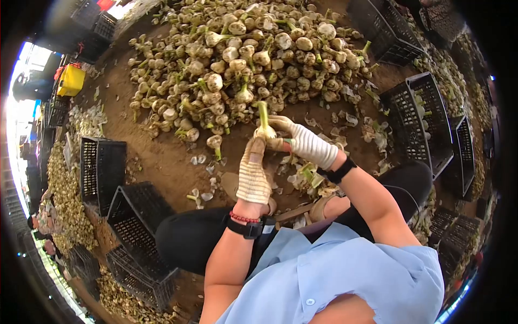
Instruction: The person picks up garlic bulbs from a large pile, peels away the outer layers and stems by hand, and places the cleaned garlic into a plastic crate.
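Observation:
A garlic bulb with a short green stem pointing up is held between both hands. My left hand, in a soiled white glove, is closed with its fingertips against the bulb's lower left side. Gloved in white too, my right hand grips the bulb from the right, and a small red and green bit shows by its fingers. Whether that hand also holds a tool is hidden. Just beyond the hands lies a large heap of garlic bulbs on the dirt ground.
Black plastic crates stand on the left and on the right, the right one with some bulbs inside. Peeled skins litter the ground near my feet. A yellow container is at the upper left. Another person is at the far left.

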The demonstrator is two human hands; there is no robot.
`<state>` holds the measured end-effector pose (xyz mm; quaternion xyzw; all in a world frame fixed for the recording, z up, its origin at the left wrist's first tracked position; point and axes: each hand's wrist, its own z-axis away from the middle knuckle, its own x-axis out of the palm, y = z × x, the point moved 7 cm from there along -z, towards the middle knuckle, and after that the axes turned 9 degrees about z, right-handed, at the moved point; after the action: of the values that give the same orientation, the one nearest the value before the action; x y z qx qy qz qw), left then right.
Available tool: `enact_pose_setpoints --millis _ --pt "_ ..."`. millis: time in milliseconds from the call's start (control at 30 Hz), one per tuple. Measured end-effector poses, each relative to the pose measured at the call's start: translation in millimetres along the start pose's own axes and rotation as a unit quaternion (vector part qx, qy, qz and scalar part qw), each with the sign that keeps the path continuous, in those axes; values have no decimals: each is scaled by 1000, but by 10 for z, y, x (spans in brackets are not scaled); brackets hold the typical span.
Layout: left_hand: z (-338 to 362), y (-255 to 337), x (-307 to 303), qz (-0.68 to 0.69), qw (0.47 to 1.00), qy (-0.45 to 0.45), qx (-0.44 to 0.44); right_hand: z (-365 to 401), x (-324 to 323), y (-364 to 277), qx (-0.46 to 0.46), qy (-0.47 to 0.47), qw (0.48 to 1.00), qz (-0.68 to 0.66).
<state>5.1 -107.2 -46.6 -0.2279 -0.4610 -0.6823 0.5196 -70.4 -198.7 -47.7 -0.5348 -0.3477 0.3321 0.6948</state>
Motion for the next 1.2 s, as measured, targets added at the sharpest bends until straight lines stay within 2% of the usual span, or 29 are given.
enact_pose_setpoints --millis 67,100,133,167,233,267,300,333,367,433,467,533,567,600,633,667,733,800,833,867,900,1000,1033,1067,1100,1200 --pt "54 88 -94 -53 994 37 85 188 -1 -177 -63 35 977 198" --pt "95 90 -79 -12 997 26 76 279 15 -278 -70 54 981 174" --pt "125 66 -45 -9 997 19 76 422 79 -369 20 39 998 51" --pt "177 158 20 -141 976 17 163 486 63 -408 -14 43 999 9" --pt "354 266 164 -384 872 8 303 581 59 -355 -48 52 997 -31" --pt "380 243 154 -383 873 3 301 596 86 -332 -78 56 993 -66" --pt "448 243 215 -417 843 -23 340 614 143 -394 -108 59 987 -102" --pt "521 241 276 -448 809 -48 378 626 197 -434 -109 62 987 -100" --pt "557 245 270 -447 809 -49 378 629 214 -457 -86 98 990 -50" --pt "719 318 407 -561 700 -35 441 660 268 -590 -23 168 985 31" --pt "786 326 459 -611 637 -27 468 676 311 -646 -25 167 985 32" --pt "777 316 420 -599 649 -32 467 699 330 -640 22 184 981 56" --pt "761 304 389 -588 661 -37 465 699 329 -615 22 184 981 57" --pt "744 285 363 -587 662 -36 465 696 320 -618 -15 179 980 79" --pt "614 261 201 -429 823 -42 369 705 309 -624 -52 175 978 100" --pt "497 158 61 -246 935 -46 252 722 276 -585 -51 176 978 100" --pt "491 162 65 -254 930 -49 261 745 241 -595 -57 170 972 151" --pt "509 196 91 -262 925 -50 272 746 246 -606 -48 155 980 117" --pt "615 289 225 -398 842 -52 360 732 263 -635 -55 152 979 124" --pt "714 321 360 -521 731 -53 436 715 276 -656 -63 149 978 130" --pt "704 314 361 -522 731 -52 436 690 265 -589 -26 155 977 142" --pt "748 303 429 -529 709 -51 463 696 261 -592 -16 142 976 165" --pt "756 299 459 -515 741 -51 427 719 236 -574 -14 141 976 164" --pt "742 283 465 -500 771 -52 391 751 213 -592 -35 131 972 191" --pt "732 283 449 -501 771 -52 389 773 210 -616 -57 122 967 218" --pt "740 296 465 -528 741 -55 411 809 200 -706 -95 146 951 256"
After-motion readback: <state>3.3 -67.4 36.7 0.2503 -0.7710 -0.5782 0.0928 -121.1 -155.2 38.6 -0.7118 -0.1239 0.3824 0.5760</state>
